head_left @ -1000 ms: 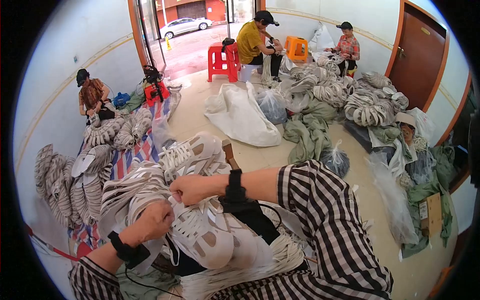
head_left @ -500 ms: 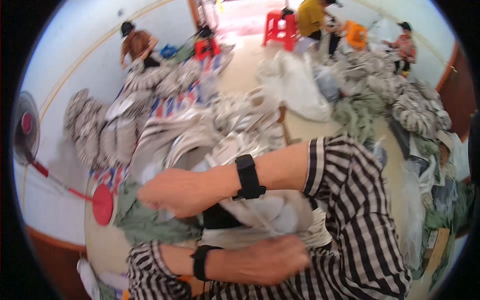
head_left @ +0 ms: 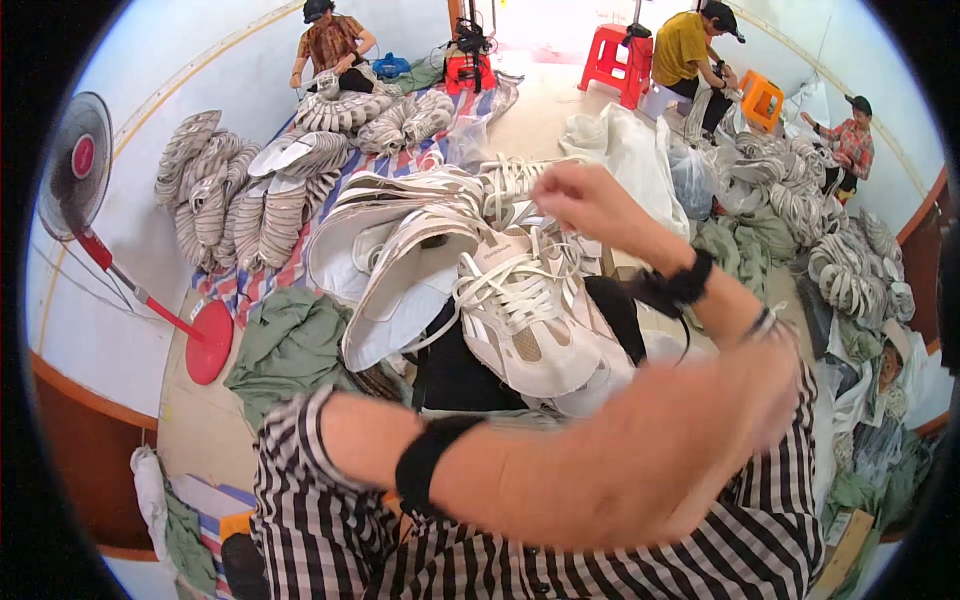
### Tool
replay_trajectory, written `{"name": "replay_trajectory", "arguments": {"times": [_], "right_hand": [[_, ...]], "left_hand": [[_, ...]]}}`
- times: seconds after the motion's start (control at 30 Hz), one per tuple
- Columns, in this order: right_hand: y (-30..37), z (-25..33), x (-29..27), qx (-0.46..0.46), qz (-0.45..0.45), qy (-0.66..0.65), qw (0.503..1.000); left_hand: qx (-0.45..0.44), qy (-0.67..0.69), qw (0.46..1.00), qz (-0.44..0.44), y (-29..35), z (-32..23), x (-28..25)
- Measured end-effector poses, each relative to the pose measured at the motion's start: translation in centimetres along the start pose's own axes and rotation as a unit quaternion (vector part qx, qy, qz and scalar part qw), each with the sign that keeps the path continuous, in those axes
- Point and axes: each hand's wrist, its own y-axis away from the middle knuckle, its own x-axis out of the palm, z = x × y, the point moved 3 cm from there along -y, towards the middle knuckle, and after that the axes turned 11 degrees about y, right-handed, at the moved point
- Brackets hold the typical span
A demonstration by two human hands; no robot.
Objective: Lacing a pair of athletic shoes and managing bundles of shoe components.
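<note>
A cream and beige shoe upper [head_left: 530, 335], toe toward me, lies over a black surface [head_left: 450, 375], with pale laces [head_left: 520, 290] across its front. Beyond it is my right hand [head_left: 585, 200], raised with fingers curled closed; whether a lace is in them is hidden. My left hand [head_left: 640, 455] reaches across in front of me to the right, overlapping my right forearm, and its fingers are smeared by motion. Left of the laced upper, several more uppers [head_left: 400, 250] are stacked together, their white linings facing me. Another laced upper [head_left: 510, 185] sits just beyond.
Green cloth [head_left: 290, 345] is on the floor at left, near a red-based fan [head_left: 208, 340]. Bundles of uppers [head_left: 285, 215] rest on a striped sheet. White sacking [head_left: 625, 160] and a red stool [head_left: 617, 65] stand farther back. Three people work in the background.
My right hand has gone from the left side up and to the right, beyond the laced upper. My left hand has swung farther right. The view has shifted, showing the uppers more clearly.
</note>
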Motion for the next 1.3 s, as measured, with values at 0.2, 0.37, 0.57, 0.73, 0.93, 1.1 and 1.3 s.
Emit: {"name": "replay_trajectory", "arguments": {"times": [0.2,0.37,0.57,0.73,0.93,1.1,1.3], "right_hand": [[6.7,-0.7,2.2,-0.198,-0.050,0.278,0.939],[6.7,-2.8,3.1,-0.155,-0.042,0.305,0.939],[4.7,-3.3,2.7,-0.107,-0.223,0.137,0.959],[2.4,-2.9,3.2,-0.092,-0.277,0.123,0.949],[1.9,-2.6,3.6,-0.071,-0.297,0.051,0.951],[2.6,-2.8,3.5,-0.086,-0.290,0.062,0.951],[3.8,-2.9,3.7,-0.047,-0.231,0.092,0.967]], "left_hand": [[0.116,-0.089,0.969,-0.200,-11.8,1.0,-11.3],[0.067,-0.423,0.872,-0.238,-7.1,12.3,-18.1],[-0.115,-0.296,0.928,-0.193,5.2,16.7,-13.0],[-0.104,-0.293,0.925,-0.217,6.6,17.6,-12.3],[-0.149,-0.210,0.939,-0.228,6.1,18.3,-13.2],[-0.103,-0.265,0.923,-0.259,6.5,17.7,-13.2],[-0.167,-0.228,0.926,-0.250,8.9,16.0,-13.1]]}}
